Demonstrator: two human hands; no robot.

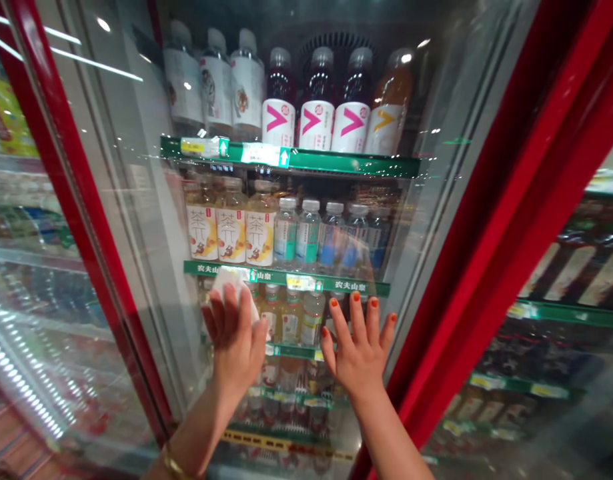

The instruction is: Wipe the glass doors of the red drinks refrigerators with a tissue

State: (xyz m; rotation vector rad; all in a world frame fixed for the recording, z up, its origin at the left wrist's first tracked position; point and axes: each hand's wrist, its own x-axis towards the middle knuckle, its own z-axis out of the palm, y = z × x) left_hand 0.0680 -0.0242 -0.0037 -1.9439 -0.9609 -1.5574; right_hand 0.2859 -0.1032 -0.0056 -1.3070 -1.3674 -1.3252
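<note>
A glass door of a drinks cooler fills the middle of the view. My left hand, with a bracelet at the wrist, presses a white cloth or tissue against the glass at the lower left. The cloth shows above and beside its fingers. To the right, my right hand lies with spread fingers and orange nails on the glass, holding nothing. Behind the glass, bottles with white labels and tea bottles stand on shelves.
Red door frames slant down on both sides. Green shelf edges cross behind the glass. More bottles stand in the cooler at the right, and stocked shelves are at the left. Bright ceiling lights reflect in the glass.
</note>
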